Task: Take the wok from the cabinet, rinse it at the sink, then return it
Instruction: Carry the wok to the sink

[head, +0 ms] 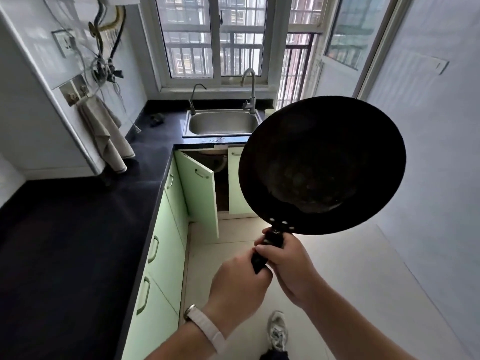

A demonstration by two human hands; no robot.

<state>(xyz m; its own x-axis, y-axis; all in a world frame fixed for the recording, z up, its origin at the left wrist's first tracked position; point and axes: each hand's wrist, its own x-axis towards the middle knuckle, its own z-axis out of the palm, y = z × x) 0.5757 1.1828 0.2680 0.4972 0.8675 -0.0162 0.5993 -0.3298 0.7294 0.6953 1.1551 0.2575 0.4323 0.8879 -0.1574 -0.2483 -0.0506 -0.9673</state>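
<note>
Both hands grip the black handle of the wok, held up in the air in front of and to the right of the sink: the right hand is clenched round the handle close to the pan, the left hand closed round its lower end. Below the sink a green cabinet door stands open, and left of the sink a cloth hangs against the wall
</note>
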